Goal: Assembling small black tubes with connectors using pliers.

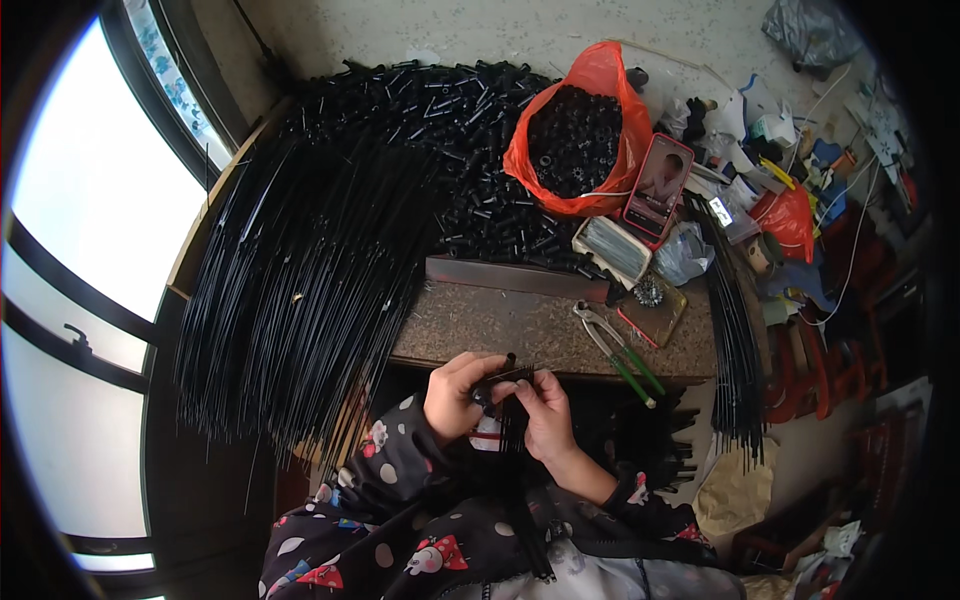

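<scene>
Just in front of the table's near edge, my two hands are close together. My left hand (456, 398) is closed round a small black tubular part (511, 359), whose end pokes up past the fingers. Thumb and fingers of my right hand (550, 420) pinch thin black rods (513, 428) that hang down between the hands. The exact spot where rods and part meet is hidden by my fingers. Farther off on the table lies a heap of short black tubes (420, 110). A thick layer of long thin black rods (300, 280) drapes over the left side.
Pincers with green handles (622, 362) lie at the table's front edge (480, 320). Beyond are a tray of thin wires (612, 248), a phone (660, 182) and an orange-red bag (636, 110) of black rings. More rods (732, 350) hang at right; clutter (790, 190) lies beyond.
</scene>
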The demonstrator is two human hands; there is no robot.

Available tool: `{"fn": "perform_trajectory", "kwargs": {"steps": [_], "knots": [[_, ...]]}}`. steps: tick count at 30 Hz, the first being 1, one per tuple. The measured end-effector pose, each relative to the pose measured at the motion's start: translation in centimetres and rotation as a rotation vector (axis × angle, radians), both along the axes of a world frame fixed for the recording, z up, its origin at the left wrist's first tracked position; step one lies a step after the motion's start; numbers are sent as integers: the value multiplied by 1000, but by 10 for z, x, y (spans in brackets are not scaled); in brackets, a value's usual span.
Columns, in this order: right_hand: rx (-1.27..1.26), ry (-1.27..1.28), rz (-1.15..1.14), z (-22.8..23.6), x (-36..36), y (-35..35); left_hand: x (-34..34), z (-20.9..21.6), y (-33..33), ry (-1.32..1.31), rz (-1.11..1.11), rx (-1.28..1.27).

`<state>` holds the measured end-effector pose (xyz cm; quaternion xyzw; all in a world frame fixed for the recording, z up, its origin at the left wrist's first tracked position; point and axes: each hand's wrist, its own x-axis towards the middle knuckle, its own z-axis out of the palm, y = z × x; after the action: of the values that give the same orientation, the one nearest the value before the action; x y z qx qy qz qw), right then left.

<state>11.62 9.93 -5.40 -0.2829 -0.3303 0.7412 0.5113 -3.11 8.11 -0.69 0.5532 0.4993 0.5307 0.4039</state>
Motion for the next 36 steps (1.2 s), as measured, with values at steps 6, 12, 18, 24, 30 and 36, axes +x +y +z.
{"fn": "perform_trajectory", "kwargs": {"steps": [6, 12, 18, 24, 30, 36], "knots": [[-39, 99, 558, 7, 13, 7, -13, -7, -3, -637, -334, -316], [-267, 184, 590, 8, 8, 11, -26, -6, 8, -372, -302, -175], [-230, 355, 902, 8, 10, 10, -36, -3, 22, -515, -848, -101], [-188, 111, 442, 23, 7, -2, -35, 14, 29, -320, -338, 9], [-22, -3, 145, 21, 5, -14, -7, 30, 40, -49, -631, -193], [-81, 43, 226, 25, 11, -13, -15, 48, 33, -297, -391, -225]]}}
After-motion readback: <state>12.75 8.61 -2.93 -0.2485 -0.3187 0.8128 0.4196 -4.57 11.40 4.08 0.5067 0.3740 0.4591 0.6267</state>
